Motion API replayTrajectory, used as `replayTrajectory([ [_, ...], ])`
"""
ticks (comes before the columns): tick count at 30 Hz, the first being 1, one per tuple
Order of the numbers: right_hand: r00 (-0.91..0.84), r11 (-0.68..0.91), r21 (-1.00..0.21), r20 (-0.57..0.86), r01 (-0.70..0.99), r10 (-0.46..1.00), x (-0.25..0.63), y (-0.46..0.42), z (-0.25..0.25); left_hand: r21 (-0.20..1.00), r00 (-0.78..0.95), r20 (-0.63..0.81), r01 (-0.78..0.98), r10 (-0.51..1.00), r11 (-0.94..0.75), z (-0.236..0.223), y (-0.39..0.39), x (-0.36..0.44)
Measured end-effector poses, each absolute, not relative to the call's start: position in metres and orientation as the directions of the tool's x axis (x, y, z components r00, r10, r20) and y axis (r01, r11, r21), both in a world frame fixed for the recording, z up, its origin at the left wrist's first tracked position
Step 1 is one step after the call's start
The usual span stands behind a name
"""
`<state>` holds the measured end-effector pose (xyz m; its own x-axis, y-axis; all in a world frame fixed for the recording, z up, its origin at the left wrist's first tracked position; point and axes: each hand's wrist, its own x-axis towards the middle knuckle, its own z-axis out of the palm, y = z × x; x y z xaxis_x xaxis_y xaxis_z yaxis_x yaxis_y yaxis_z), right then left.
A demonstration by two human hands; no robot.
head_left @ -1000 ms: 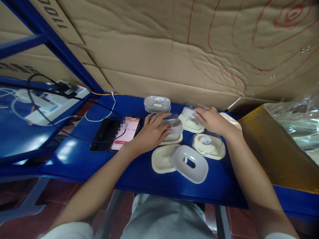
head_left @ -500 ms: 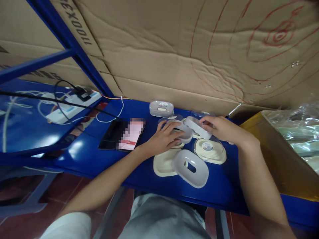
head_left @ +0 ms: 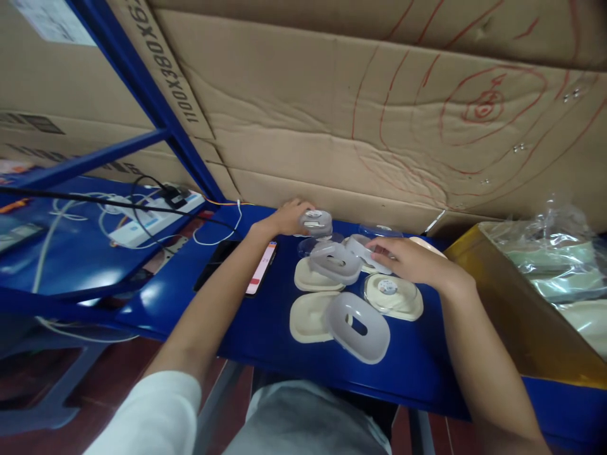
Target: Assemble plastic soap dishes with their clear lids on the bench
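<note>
My left hand [head_left: 288,218] reaches to the back of the table, its fingers curled round the left side of a grey oval soap dish [head_left: 317,222] with a round label. My right hand [head_left: 397,256] grips the right end of a tilted grey dish [head_left: 363,251]. Between the hands, another grey slotted dish [head_left: 336,263] rests partly on a cream oval tray [head_left: 308,278]. Nearer me, a grey slotted dish [head_left: 367,344] overlaps a second cream tray [head_left: 308,319]. A cream dish under a labelled clear cover [head_left: 396,297] lies below my right hand.
A phone [head_left: 260,272] lies under my left forearm. A power strip [head_left: 159,221] with tangled cables stands to the left. At right is a box [head_left: 512,316] with plastic-wrapped pieces. Cardboard [head_left: 284,114] walls the back. Another clear cover [head_left: 379,231] sits behind my right hand.
My left hand has left the middle grey dish and moved back to the labelled dish at the rear. My right hand stays on its grey dish. The camera view has shifted.
</note>
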<state>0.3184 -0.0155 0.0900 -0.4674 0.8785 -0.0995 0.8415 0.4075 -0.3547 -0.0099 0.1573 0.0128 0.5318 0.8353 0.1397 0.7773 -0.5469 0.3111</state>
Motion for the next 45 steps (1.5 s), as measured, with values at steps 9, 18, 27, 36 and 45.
replayTrajectory([
  [9, -0.451, 0.401, -0.309, -0.11, 0.862, 0.886, 0.311, -0.016, 0.092, 0.414, 0.454, 0.396, 0.687, 0.798, -0.596, -0.003, 0.125, 0.013],
  [18, -0.461, 0.399, -0.332, -0.134, 0.855, 0.877, 0.31, -0.014, 0.084, 0.25, 0.536, 0.346, 0.739, 0.77, -0.626, -0.01, 0.086, 0.015],
  [27, -0.476, 0.4, -0.359, -0.152, 0.843, 0.866, 0.309, -0.011, 0.075, 0.253, 0.561, 0.125, 0.779, 0.818, -0.573, -0.025, 0.106, 0.011],
  [36, -0.501, 0.458, -0.284, -0.098, 0.842, 0.86, 0.301, -0.02, 0.084, 0.375, 0.582, 0.171, 0.708, 0.795, -0.599, -0.03, 0.115, 0.015],
  [45, -0.569, 0.528, -0.289, -0.079, 0.799, 0.819, 0.293, -0.034, 0.086, 0.486, 0.373, 0.323, 0.723, 0.87, -0.491, -0.022, 0.104, 0.0],
])
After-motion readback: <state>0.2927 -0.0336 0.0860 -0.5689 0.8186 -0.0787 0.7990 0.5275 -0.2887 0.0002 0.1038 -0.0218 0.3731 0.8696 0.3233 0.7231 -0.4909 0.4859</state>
